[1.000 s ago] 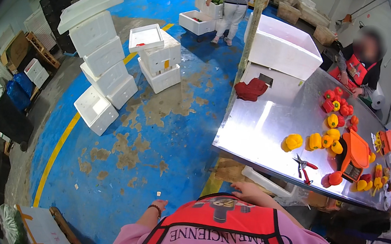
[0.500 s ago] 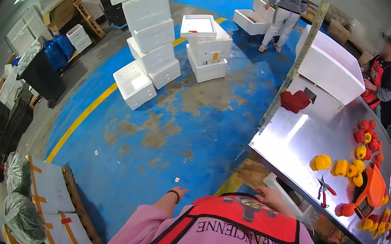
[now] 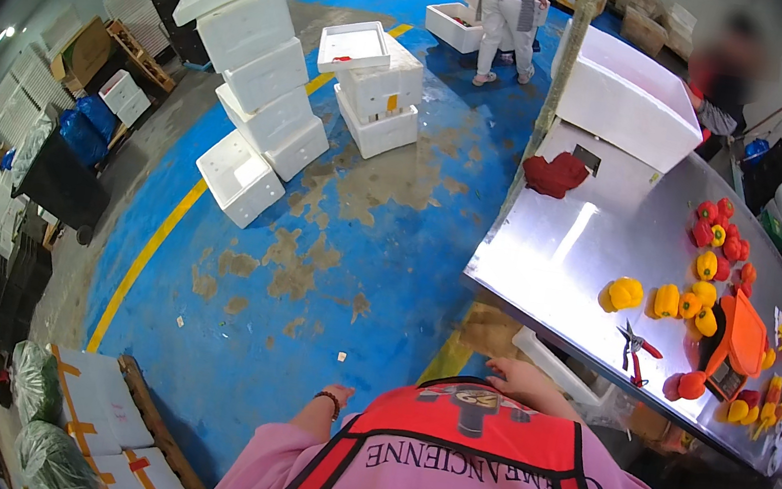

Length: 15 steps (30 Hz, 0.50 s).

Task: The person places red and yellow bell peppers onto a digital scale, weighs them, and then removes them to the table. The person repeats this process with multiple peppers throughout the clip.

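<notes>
My left hand (image 3: pixel 338 396), with a dark bead bracelet at the wrist, hangs low beside the red apron (image 3: pixel 476 419), fingers loosely extended and empty. On the other side my right hand (image 3: pixel 515 375) is held in front of the apron near the table's front edge, its fingers apart and nothing visible in them. The steel table (image 3: pixel 549 268) holds red-handled pruning shears (image 3: pixel 636 352), a yellow bell pepper (image 3: pixel 623 294), several more red and yellow peppers (image 3: pixel 704 293), and an orange scale (image 3: pixel 738 342).
A large white foam box (image 3: pixel 624 102) and a dark red cloth (image 3: pixel 554 174) rest on the table's far part. Stacked foam boxes (image 3: pixel 267 89) stand on the blue floor. One person (image 3: pixel 509 14) stands far back; another (image 3: pixel 728 87) is behind the table. Taped cartons (image 3: pixel 100 398) lie lower left.
The whole view has shifted, so the table and boxes now appear farther left. The far person has stepped slightly, and the person behind the table is now more hidden by the foam box.
</notes>
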Each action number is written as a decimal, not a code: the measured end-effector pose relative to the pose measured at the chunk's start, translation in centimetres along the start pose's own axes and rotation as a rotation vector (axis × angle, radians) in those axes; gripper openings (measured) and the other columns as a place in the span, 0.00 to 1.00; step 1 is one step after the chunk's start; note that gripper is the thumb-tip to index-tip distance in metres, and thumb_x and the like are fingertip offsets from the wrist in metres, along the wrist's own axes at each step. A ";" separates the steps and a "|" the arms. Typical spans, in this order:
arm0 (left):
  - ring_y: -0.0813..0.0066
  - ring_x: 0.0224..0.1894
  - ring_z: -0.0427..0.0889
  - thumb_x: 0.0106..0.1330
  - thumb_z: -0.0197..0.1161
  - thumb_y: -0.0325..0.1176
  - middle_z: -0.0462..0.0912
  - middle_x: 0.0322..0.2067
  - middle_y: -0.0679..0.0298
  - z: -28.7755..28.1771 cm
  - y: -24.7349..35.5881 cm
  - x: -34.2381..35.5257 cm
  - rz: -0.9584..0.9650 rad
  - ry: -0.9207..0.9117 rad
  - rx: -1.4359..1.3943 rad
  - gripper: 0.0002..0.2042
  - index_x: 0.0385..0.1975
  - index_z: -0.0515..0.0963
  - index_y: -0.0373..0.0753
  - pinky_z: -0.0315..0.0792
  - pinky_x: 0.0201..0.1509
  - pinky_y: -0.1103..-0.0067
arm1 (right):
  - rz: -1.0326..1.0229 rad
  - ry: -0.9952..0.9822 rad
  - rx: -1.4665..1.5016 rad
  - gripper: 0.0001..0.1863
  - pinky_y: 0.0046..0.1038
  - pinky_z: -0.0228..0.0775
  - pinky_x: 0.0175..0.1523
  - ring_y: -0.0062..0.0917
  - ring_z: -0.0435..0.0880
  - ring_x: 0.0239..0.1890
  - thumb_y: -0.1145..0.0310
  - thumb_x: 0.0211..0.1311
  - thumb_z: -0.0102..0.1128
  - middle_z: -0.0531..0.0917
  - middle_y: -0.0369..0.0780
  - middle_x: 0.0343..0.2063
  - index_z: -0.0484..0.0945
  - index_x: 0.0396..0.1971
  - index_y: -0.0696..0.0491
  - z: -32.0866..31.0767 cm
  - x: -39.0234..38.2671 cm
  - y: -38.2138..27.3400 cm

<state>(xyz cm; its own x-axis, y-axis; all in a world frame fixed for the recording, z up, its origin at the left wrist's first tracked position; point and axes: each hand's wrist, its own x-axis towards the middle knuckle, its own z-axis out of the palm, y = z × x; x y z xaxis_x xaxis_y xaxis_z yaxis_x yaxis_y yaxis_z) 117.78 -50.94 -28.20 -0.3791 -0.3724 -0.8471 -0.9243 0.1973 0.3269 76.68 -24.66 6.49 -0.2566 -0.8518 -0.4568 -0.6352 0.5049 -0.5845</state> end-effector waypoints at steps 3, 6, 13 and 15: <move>0.65 0.42 0.83 0.65 0.59 0.56 0.85 0.43 0.59 0.2 4.1 -0.2 -0.069 -0.057 -0.015 0.28 0.55 0.76 0.40 0.74 0.50 0.65 | 0.088 0.024 0.074 0.22 0.36 0.75 0.52 0.40 0.84 0.47 0.57 0.63 0.60 0.84 0.48 0.44 0.76 0.53 0.53 1.0 -2.2 3.5; 0.65 0.40 0.83 0.65 0.60 0.55 0.85 0.42 0.58 0.2 6.3 -0.1 -0.088 0.009 -0.115 0.27 0.52 0.78 0.38 0.75 0.47 0.66 | 0.088 0.057 0.124 0.22 0.37 0.75 0.51 0.40 0.84 0.46 0.56 0.63 0.60 0.85 0.47 0.43 0.77 0.52 0.53 1.7 -4.2 7.4; 0.71 0.36 0.82 0.62 0.68 0.42 0.84 0.38 0.57 -1.8 24.3 -2.3 0.311 0.284 -0.348 0.21 0.49 0.78 0.34 0.76 0.43 0.73 | 0.079 0.165 0.118 0.22 0.40 0.73 0.53 0.44 0.82 0.47 0.55 0.64 0.57 0.83 0.48 0.45 0.77 0.52 0.53 0.0 -10.3 14.5; 0.72 0.36 0.82 0.62 0.68 0.39 0.84 0.39 0.59 -1.5 31.5 -3.9 0.530 0.354 -0.351 0.19 0.49 0.78 0.34 0.76 0.43 0.74 | 0.093 0.248 0.167 0.21 0.39 0.73 0.53 0.42 0.82 0.47 0.56 0.64 0.58 0.83 0.48 0.46 0.77 0.52 0.53 -1.4 -13.3 17.5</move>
<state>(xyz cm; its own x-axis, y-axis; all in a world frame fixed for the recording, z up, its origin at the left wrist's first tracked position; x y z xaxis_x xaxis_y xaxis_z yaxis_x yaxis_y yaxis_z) 90.06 -44.63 -13.93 -0.7167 -0.5906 -0.3708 -0.5501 0.1520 0.8212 67.97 -4.69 3.21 -0.4909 -0.7984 -0.3485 -0.4769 0.5811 -0.6595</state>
